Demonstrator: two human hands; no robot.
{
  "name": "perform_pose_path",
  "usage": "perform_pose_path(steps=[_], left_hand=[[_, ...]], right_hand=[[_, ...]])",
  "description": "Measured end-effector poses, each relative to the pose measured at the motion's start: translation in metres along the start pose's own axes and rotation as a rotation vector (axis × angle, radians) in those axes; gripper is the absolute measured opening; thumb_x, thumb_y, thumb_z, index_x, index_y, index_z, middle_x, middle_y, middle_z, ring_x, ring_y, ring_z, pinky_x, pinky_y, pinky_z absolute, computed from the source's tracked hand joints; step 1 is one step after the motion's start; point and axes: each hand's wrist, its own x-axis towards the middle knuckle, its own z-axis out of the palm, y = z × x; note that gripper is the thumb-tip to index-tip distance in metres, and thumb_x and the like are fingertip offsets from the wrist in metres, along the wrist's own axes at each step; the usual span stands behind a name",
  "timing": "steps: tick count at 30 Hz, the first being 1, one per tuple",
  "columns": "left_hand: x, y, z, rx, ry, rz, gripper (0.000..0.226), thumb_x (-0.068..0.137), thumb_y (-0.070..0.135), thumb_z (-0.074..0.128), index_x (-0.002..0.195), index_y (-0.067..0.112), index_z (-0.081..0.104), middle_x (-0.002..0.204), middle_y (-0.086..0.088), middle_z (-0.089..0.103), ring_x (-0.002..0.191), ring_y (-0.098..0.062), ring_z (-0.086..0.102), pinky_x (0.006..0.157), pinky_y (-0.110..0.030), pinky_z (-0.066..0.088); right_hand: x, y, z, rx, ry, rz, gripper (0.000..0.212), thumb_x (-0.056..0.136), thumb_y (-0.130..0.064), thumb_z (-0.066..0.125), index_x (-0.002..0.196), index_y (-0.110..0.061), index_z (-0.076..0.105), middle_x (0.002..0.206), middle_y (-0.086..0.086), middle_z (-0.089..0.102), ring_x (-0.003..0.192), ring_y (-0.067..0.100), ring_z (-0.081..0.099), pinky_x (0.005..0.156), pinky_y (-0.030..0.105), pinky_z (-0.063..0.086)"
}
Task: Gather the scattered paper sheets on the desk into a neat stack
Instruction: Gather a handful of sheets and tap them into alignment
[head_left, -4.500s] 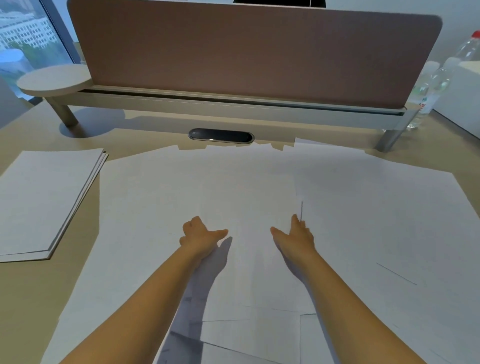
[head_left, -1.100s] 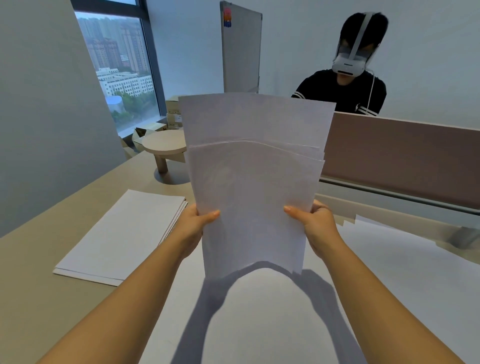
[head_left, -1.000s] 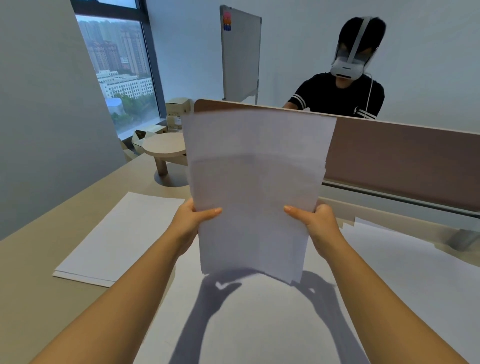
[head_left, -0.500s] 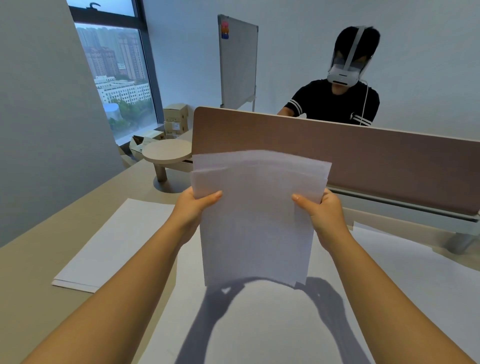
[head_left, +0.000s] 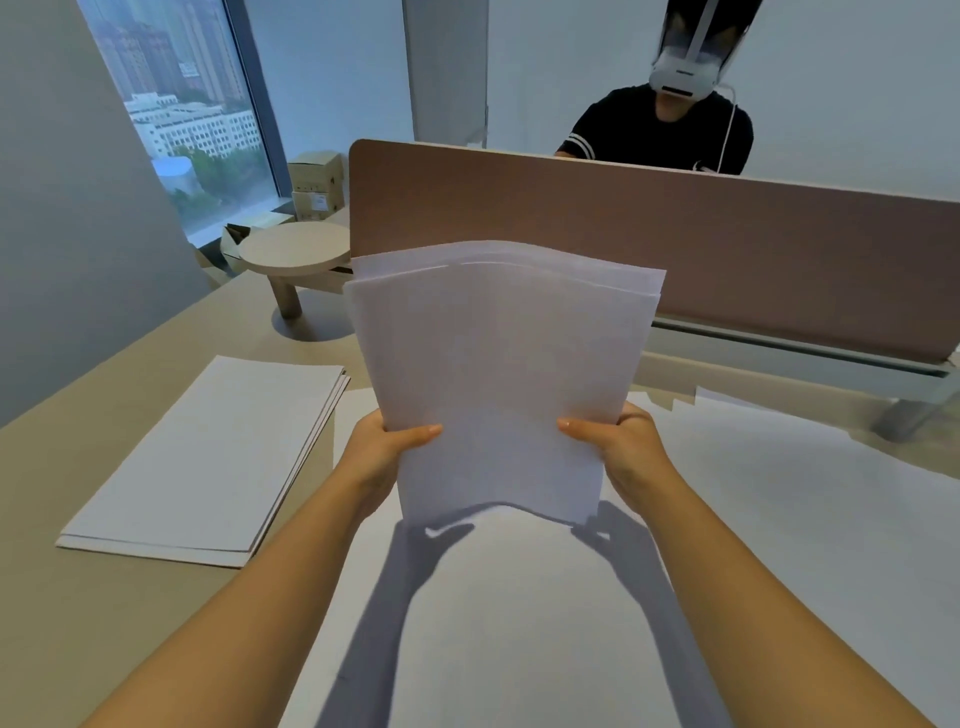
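Note:
I hold a bundle of white paper sheets (head_left: 498, 374) upright above the desk, its top edges uneven and slightly fanned. My left hand (head_left: 382, 454) grips its lower left edge with the thumb in front. My right hand (head_left: 621, 452) grips the lower right edge the same way. The bundle's bottom edge hovers just over loose white sheets (head_left: 779, 519) spread across the desk. A flat stack of paper (head_left: 208, 462) lies on the desk to the left.
A brown divider panel (head_left: 727, 249) runs along the desk's far edge, with a round shelf (head_left: 293, 249) at its left end. A person in a headset (head_left: 670, 114) sits behind it. A grey wall and a window stand to the left.
The sheets were lying flat under my hands; now both hands hold them upright. In the last second the bundle dropped, then rose, and the top edges fanned out.

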Motion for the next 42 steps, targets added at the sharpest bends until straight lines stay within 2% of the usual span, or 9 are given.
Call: perform_pose_path(steps=[8,10,13,18,24,30,32,36,42], left_hand=[[0.002,0.004,0.001,0.112,0.065,0.052,0.051,0.074,-0.003,0.069,0.121,0.007,0.054,0.121,-0.016,0.06,0.116,-0.039,0.052,0.104,-0.055,0.039],[0.002,0.009,0.005,0.095,0.06,0.078,0.057,0.068,0.001,0.073,0.121,0.008,0.054,0.119,-0.014,0.06,0.116,-0.038,0.052,0.105,-0.053,0.038],[0.003,0.021,0.008,0.095,0.054,0.13,0.041,0.074,-0.001,0.07,0.11,0.011,0.055,0.11,-0.011,0.062,0.107,-0.033,0.056,0.102,-0.048,0.042],[0.001,0.042,0.005,0.117,0.03,0.178,0.029,0.084,0.006,0.06,0.111,0.013,0.054,0.094,0.003,0.063,0.087,-0.016,0.06,0.074,-0.029,0.052],[-0.001,0.061,0.01,0.123,0.068,0.195,0.031,0.086,0.013,0.06,0.116,0.015,0.051,0.11,-0.005,0.059,0.102,-0.026,0.058,0.089,-0.045,0.05],[-0.006,0.057,0.007,0.137,0.018,0.207,0.026,0.087,0.013,0.058,0.113,0.018,0.051,0.104,-0.003,0.061,0.097,-0.023,0.059,0.086,-0.042,0.05],[-0.007,0.037,0.002,0.136,0.003,0.155,0.029,0.081,0.01,0.066,0.106,0.018,0.055,0.099,-0.002,0.063,0.097,-0.025,0.059,0.087,-0.041,0.05],[-0.008,-0.012,0.0,0.083,0.027,-0.007,0.062,0.042,0.022,0.08,0.101,0.013,0.06,0.101,-0.005,0.067,0.102,-0.031,0.06,0.089,-0.041,0.048],[0.0,-0.03,0.009,0.015,0.062,-0.007,0.065,0.048,0.015,0.076,0.11,0.01,0.058,0.104,-0.005,0.066,0.102,-0.029,0.06,0.091,-0.039,0.047]], right_hand=[[0.002,-0.003,-0.003,-0.152,0.013,0.033,0.031,0.079,-0.004,0.069,0.108,-0.009,0.057,0.106,0.01,0.058,0.11,0.037,0.054,0.1,0.047,0.043],[0.003,-0.008,-0.002,-0.111,0.052,-0.001,0.037,0.079,-0.004,0.068,0.115,-0.005,0.058,0.11,0.012,0.06,0.109,0.035,0.054,0.097,0.045,0.045],[-0.001,-0.017,-0.004,-0.022,0.048,-0.079,0.038,0.082,0.0,0.064,0.119,-0.003,0.057,0.105,0.006,0.06,0.101,0.029,0.056,0.087,0.035,0.045],[-0.004,-0.03,-0.01,-0.044,0.005,-0.117,0.031,0.083,-0.004,0.063,0.114,-0.005,0.057,0.104,0.004,0.059,0.095,0.023,0.056,0.078,0.03,0.046],[-0.006,-0.044,-0.002,-0.044,0.034,-0.157,0.033,0.087,-0.009,0.06,0.119,-0.002,0.054,0.106,0.004,0.056,0.098,0.024,0.054,0.086,0.036,0.046],[-0.006,-0.042,-0.009,0.005,0.025,-0.15,0.03,0.085,-0.008,0.061,0.115,-0.008,0.054,0.108,0.006,0.058,0.1,0.026,0.055,0.088,0.038,0.047],[-0.005,-0.026,-0.013,-0.018,-0.018,-0.085,0.026,0.084,-0.005,0.062,0.108,-0.011,0.054,0.107,0.008,0.059,0.099,0.027,0.056,0.087,0.039,0.048],[-0.002,0.013,-0.01,-0.022,-0.023,0.062,0.032,0.079,-0.001,0.066,0.11,-0.007,0.056,0.106,0.009,0.059,0.099,0.031,0.056,0.09,0.041,0.047],[0.006,0.031,-0.011,0.009,0.023,0.055,0.04,0.081,-0.002,0.065,0.12,-0.003,0.054,0.112,0.011,0.06,0.098,0.027,0.055,0.088,0.035,0.045]])
